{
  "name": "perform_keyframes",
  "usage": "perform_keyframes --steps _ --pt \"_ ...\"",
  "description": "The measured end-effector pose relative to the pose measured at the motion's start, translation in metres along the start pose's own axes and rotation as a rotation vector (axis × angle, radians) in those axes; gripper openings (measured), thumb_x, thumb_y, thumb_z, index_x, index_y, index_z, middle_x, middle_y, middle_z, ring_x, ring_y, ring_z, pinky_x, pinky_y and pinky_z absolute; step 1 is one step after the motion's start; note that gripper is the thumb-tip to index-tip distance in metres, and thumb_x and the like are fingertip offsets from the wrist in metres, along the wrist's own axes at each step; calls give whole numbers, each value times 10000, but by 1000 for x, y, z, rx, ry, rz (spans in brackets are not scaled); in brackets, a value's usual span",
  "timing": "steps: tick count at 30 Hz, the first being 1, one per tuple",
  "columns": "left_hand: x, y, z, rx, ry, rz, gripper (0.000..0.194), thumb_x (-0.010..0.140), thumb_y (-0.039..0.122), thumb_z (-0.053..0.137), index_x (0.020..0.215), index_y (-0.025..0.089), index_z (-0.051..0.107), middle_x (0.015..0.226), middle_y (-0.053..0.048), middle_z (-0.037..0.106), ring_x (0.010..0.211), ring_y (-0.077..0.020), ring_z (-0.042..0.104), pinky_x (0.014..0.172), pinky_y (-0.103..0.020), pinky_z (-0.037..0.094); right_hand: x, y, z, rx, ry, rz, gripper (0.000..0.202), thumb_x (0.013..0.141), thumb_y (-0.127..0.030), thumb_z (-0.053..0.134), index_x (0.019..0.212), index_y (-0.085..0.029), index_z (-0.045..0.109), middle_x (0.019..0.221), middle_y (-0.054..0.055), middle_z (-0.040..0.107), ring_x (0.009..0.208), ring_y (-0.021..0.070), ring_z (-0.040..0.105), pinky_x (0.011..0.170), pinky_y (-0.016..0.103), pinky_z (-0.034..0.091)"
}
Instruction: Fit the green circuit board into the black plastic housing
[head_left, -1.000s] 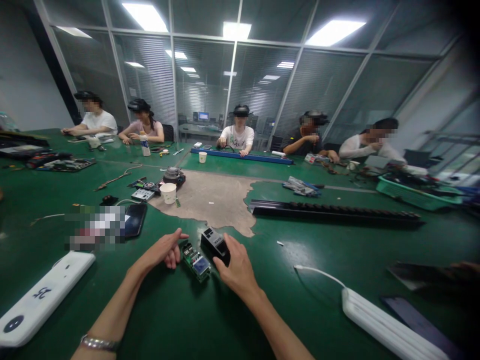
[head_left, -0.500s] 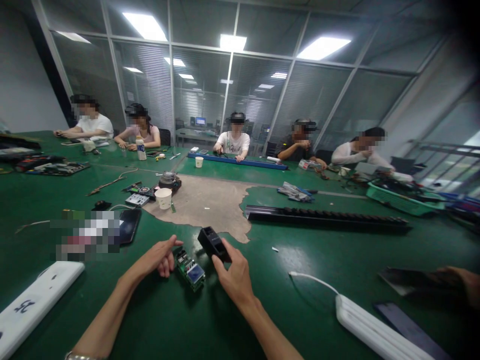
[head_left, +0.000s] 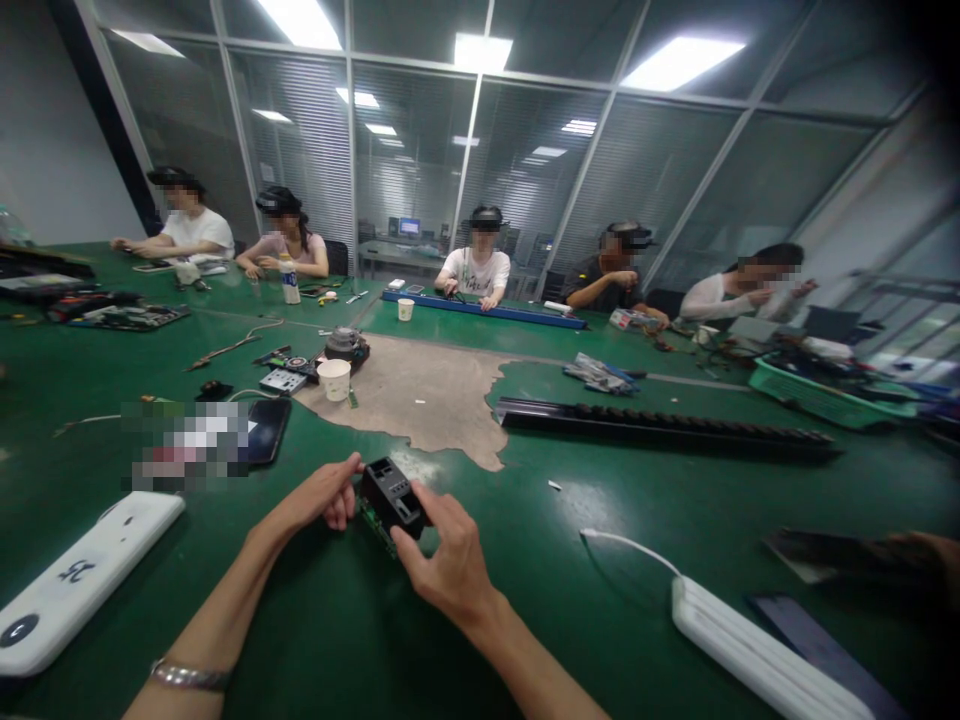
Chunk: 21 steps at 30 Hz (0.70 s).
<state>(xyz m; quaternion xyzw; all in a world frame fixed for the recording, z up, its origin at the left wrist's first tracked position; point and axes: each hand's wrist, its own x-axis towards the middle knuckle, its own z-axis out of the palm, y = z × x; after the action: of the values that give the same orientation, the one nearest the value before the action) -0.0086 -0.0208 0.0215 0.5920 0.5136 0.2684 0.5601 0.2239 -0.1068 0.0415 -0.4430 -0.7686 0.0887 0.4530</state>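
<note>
The right hand [head_left: 446,555] has its grip closed around the black casing [head_left: 391,495], fingers along one side and thumb at the lower end. The casing is tilted over the green circuit board [head_left: 373,520], covering most of it; I cannot tell whether the two touch. Both are midway between the left and right edges of the green counter [head_left: 315,640], nearer its near edge than its far one. The left hand [head_left: 334,495] is just beside the board, fingers bent; whether its grip clasps anything, I cannot tell. A silver bracelet [head_left: 191,677] circles the left wrist.

Toward the near left corner lies a white power strip [head_left: 90,580], with a dark phone [head_left: 270,432] beyond it. A paper cup [head_left: 334,380] stands farther in, at the border of a bare grey patch [head_left: 435,390]. A long black bar [head_left: 660,430] reaches toward the right edge, near a green basket [head_left: 825,395]. Five people sit along the far edge.
</note>
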Motion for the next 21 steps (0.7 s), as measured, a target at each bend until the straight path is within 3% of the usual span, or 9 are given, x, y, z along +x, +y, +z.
perform_keyframes --steps 3,4,8,10,13,18,21 --pt "-1 1 1 39 -9 5 843 814 799 289 880 61 690 480 -61 619 394 -154 592 432 -229 458 -1 -3 3 -21 -20 -23 511 816 -279 620 1305 -162 529 1124 130 659 986 265 620 905 454 499" --pt "-1 1 0 46 -11 6 848 813 801 284 854 60 693 471 -63 613 393 -154 591 430 -227 455 -2 -3 4 -27 -36 -20 524 818 -278 618 1318 -163 516 1116 127 659 978 263 618 892 448 504" --pt "-4 3 -1 52 -37 32 828 856 752 291 1254 84 574 508 -23 627 393 -157 595 392 -210 412 -6 -2 6 -57 -161 -11 566 815 -258 618 1352 -148 476 1115 126 651 971 264 601 887 443 500" --pt "-5 5 -1 61 -56 50 796 881 719 288 1350 110 496 518 -12 626 401 -154 602 382 -198 393 -8 -2 7 -73 -222 7 578 808 -252 625 1354 -142 471 1116 127 646 971 267 594 884 444 499" --pt "-6 6 -1 75 -68 50 784 891 707 276 1349 113 504 523 -16 625 408 -154 609 382 -194 393 -8 -3 5 -77 -241 37 600 789 -294 662 1343 -155 479 1185 131 613 1036 280 570 910 451 487" --pt "-4 4 1 90 -66 19 843 858 748 290 1319 86 536 549 -29 643 396 -150 591 389 -208 399 -9 -5 5 -50 -165 24 652 776 -336 692 1358 -157 460 1305 142 541 1174 289 506 1010 455 430" --pt "-3 2 1 91 -70 10 827 845 754 324 1268 92 584 551 -30 645 403 -153 592 392 -213 406 -11 -2 8 -58 -190 17 680 782 -330 684 1384 -140 429 1291 159 549 1153 299 522 987 467 448"
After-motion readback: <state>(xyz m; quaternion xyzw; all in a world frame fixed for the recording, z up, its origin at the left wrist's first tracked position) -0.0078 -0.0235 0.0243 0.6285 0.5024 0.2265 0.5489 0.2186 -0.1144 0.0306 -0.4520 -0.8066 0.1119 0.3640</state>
